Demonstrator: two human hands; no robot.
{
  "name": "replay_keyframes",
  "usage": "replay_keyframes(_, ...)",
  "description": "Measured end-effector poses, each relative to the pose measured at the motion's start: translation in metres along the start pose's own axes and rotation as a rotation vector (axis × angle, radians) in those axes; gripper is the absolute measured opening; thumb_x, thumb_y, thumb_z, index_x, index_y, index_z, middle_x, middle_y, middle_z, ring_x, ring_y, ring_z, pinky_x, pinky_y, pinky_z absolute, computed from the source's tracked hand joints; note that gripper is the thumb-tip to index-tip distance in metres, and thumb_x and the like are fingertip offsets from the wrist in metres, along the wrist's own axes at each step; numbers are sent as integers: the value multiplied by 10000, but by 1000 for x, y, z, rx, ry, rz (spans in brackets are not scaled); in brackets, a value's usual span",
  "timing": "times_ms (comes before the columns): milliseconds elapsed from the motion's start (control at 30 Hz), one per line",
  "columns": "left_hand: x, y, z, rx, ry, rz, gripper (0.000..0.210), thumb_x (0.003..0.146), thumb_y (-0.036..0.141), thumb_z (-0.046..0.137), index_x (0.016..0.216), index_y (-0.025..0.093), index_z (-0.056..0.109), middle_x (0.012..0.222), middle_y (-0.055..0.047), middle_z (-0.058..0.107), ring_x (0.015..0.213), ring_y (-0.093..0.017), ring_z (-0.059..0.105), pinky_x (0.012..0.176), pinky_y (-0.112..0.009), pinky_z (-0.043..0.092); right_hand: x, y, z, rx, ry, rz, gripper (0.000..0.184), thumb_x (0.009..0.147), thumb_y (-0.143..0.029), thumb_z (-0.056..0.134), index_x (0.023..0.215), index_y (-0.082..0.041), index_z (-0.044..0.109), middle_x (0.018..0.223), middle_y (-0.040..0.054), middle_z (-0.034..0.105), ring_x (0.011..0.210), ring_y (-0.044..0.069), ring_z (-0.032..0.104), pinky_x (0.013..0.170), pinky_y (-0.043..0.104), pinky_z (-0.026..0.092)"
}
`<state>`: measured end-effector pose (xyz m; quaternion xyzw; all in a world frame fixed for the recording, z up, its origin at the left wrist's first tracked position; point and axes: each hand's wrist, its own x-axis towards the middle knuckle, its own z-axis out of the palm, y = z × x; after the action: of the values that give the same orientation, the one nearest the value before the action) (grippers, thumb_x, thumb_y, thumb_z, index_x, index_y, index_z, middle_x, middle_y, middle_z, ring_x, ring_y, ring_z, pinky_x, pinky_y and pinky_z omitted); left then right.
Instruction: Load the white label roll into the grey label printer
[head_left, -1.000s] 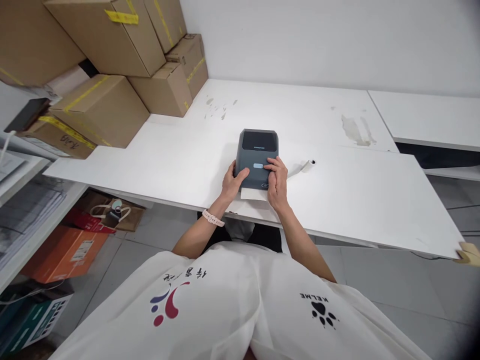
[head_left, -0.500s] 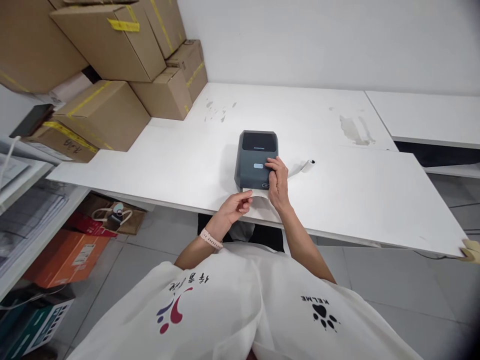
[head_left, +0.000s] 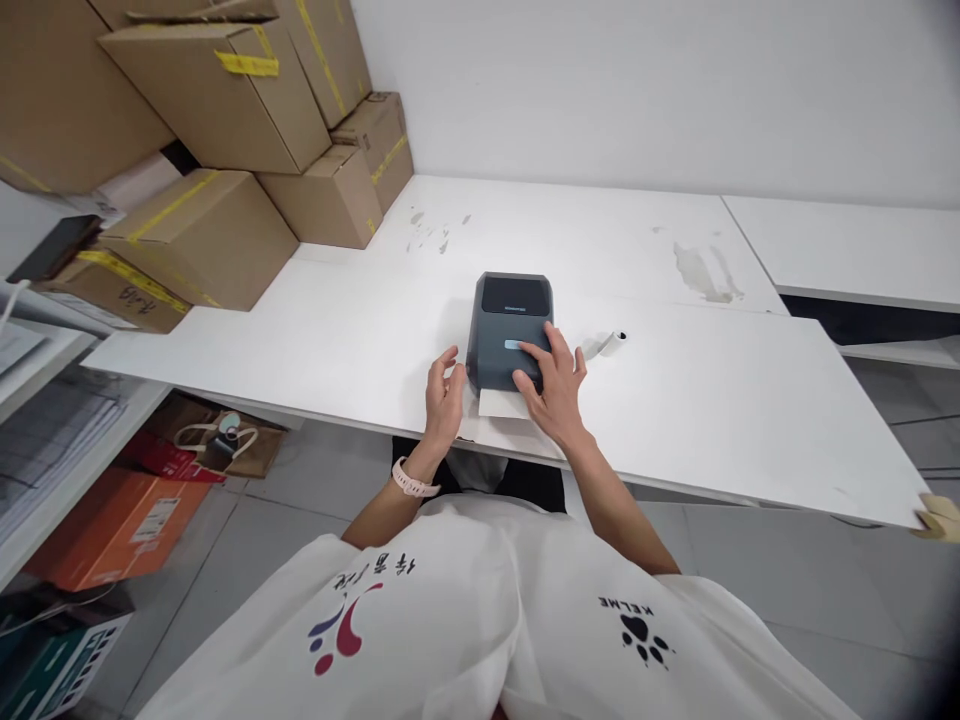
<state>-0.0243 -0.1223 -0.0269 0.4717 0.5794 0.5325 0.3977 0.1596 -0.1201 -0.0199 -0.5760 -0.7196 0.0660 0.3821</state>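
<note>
A dark grey-blue label printer (head_left: 501, 350) with a glossy black window stands on the white table, near its front edge. From the printer's front sticks out a strip of white label paper (head_left: 501, 404). My right hand (head_left: 555, 388) lies over the printer's right front, fingers spread, the index fingertip by the light-coloured button. Just left of the printer is my left hand (head_left: 444, 400), fingers raised and apart, holding nothing. Whether its fingertips touch the printer's side I cannot tell. A small curled roll of white paper (head_left: 613, 343) lies right of the printer.
Cardboard boxes (head_left: 202, 240) with yellow tape are stacked at the table's left end. The white table (head_left: 697, 400) ends close to my body. An orange box (head_left: 120, 525) and a paper bag stand on the floor at left. Behind the table rises a white wall.
My left hand has let go of the paper strip and moved left beside the printer. My right hand's fingers have spread, the index finger reaching to the button. The paper now lies flatter.
</note>
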Motion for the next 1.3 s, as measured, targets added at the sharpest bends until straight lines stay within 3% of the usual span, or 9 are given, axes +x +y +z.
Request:
replay_keyframes(167,9,-5,4,78,-198,18,643,991,620,351,1524,268,430,1660,-43,365,1557,-220,293,1286,-397,252,-23,2,7,239,103,257,575,1024,-554,341,1533,-285,345,1593,129,440,1503,295,371,1214,647,201)
replay_keyframes(433,18,10,3,29,-188,91,665,985,645,324,1510,261,464,1646,-33,393,1555,-234,305,1281,-403,277,-12,2,-10,508,83,306,625,991,-635,374,1515,-297,422,1606,89,425,1497,299,380,1234,580,270)
replay_keyframes(600,65,36,8,18,-172,250,565,1016,539,266,1451,285,521,1560,-32,515,1464,-246,447,1156,-406,423,55,8,-25,479,129,116,692,991,-690,279,1595,-353,252,1672,30,288,1568,289,237,1277,551,211)
replay_keyframes(700,92,37,15,354,-99,153,552,916,390,510,1439,213,520,1386,-113,637,1295,-283,574,1050,-413,470,119,21,-23,323,148,36,723,988,-714,174,1626,-386,78,1691,15,219,1584,318,170,1256,635,159)
replay_keyframes(833,107,31,23,706,-261,-44,606,825,314,562,1418,192,527,1049,-96,741,1090,-300,656,911,-403,484,197,43,-17,206,165,-69,750,975,-737,142,1619,-407,-57,1691,37,213,1568,339,206,1208,690,189)
replay_keyframes(1033,114,23,27,744,-326,-86,409,830,319,522,1217,228,616,1055,-82,747,1015,-282,675,768,-351,473,205,21,-26,-21,214,-155,696,992,-599,352,1601,-294,208,1649,112,312,1527,358,275,1184,654,275)
replay_keyframes(1100,117,20,29,775,-321,-54,361,838,305,508,1171,222,618,1077,-90,747,1036,-288,674,797,-360,474,185,7,-25,-86,95,-169,552,993,-478,403,1493,-244,422,1533,127,493,1428,335,441,1153,571,371)
replay_keyframes(1200,120,16,31,808,-318,-35,335,851,300,497,1160,232,607,1086,-85,747,1065,-287,674,840,-363,475,164,-2,-13,-205,-376,-137,430,944,-390,509,1340,-236,577,1310,95,682,1226,301,627,1034,462,493)
replay_keyframes(1300,120,14,32,798,-314,-55,343,857,301,494,1180,249,596,1078,-67,749,1061,-272,679,842,-352,478,159,4,11,-351,-754,-84,667,809,-406,709,1422,-216,531,1354,144,663,1248,380,615,1034,507,479)
